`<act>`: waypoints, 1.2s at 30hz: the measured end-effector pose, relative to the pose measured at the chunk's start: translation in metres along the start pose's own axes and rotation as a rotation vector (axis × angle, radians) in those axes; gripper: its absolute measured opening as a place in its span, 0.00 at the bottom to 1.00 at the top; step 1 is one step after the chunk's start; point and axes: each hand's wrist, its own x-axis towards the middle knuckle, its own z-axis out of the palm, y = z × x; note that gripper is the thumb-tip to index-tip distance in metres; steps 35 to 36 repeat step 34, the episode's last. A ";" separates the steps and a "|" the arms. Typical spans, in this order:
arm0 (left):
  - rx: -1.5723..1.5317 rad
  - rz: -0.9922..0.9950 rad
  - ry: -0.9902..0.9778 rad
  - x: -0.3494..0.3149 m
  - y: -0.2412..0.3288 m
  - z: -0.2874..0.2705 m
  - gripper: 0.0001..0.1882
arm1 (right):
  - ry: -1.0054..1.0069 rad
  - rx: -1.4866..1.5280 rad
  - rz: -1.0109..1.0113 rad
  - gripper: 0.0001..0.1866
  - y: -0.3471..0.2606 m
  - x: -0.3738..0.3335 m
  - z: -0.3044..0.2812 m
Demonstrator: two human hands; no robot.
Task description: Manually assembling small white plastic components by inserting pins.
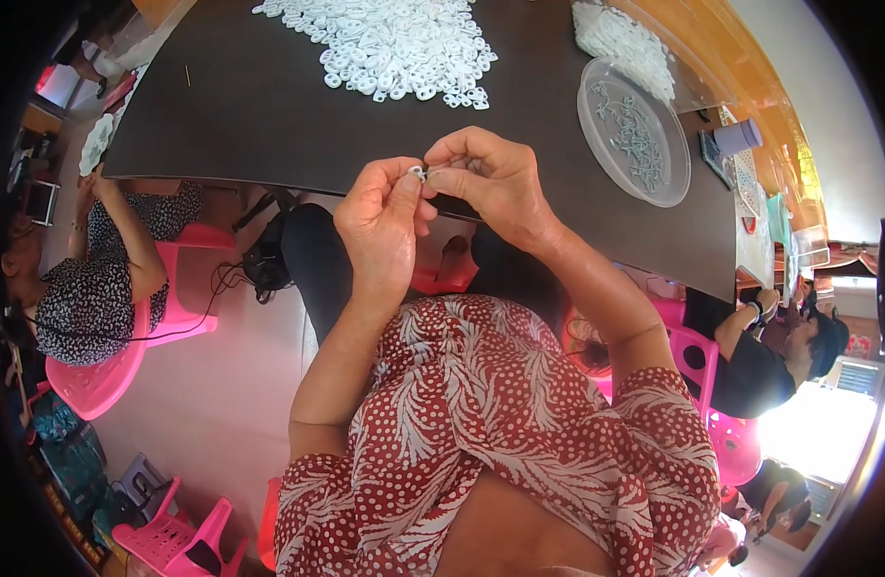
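Observation:
Over the near edge of the dark table, my left hand (pixel 378 223) pinches a small white plastic piece (pixel 417 172) with a hole in it. My right hand (pixel 498 185) meets it from the other side, thumb and forefinger pressed together at the piece. Whether the right fingertips hold a tiny part of their own is too small to tell. Beyond both hands spreads a pile of similar white pieces (pixel 394 48). To the right stands a round clear plastic tub (pixel 675 183) with many small silvery metal parts (pixel 640 144) inside.
A heap of whitish pieces (pixel 623 48) lies past the tub, near a lilac cup (pixel 738 137) and a phone (pixel 715 160). A thin stick (pixel 188 75) rests on the dark table (pixel 240 125). Other people sit at left and right; pink plastic chairs (pixel 101 370) stand about.

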 end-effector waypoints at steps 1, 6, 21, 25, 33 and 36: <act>-0.001 0.000 0.003 0.000 0.000 0.000 0.05 | -0.003 0.000 0.000 0.07 0.001 0.000 -0.001; 0.022 0.008 0.010 0.000 0.000 0.000 0.05 | -0.031 -0.046 0.012 0.05 0.005 0.000 -0.001; 0.151 0.100 0.013 -0.004 -0.008 0.001 0.05 | 0.022 -0.235 -0.206 0.01 0.008 0.002 0.007; 0.110 0.099 0.013 -0.003 -0.011 0.000 0.05 | 0.044 -0.255 -0.214 0.02 0.004 0.003 0.008; 0.069 0.069 0.001 0.004 -0.009 -0.003 0.05 | -0.011 -0.331 -0.242 0.02 -0.003 0.008 0.003; 0.069 0.071 0.001 0.005 -0.009 -0.003 0.05 | -0.028 -0.319 -0.224 0.02 -0.006 0.009 0.000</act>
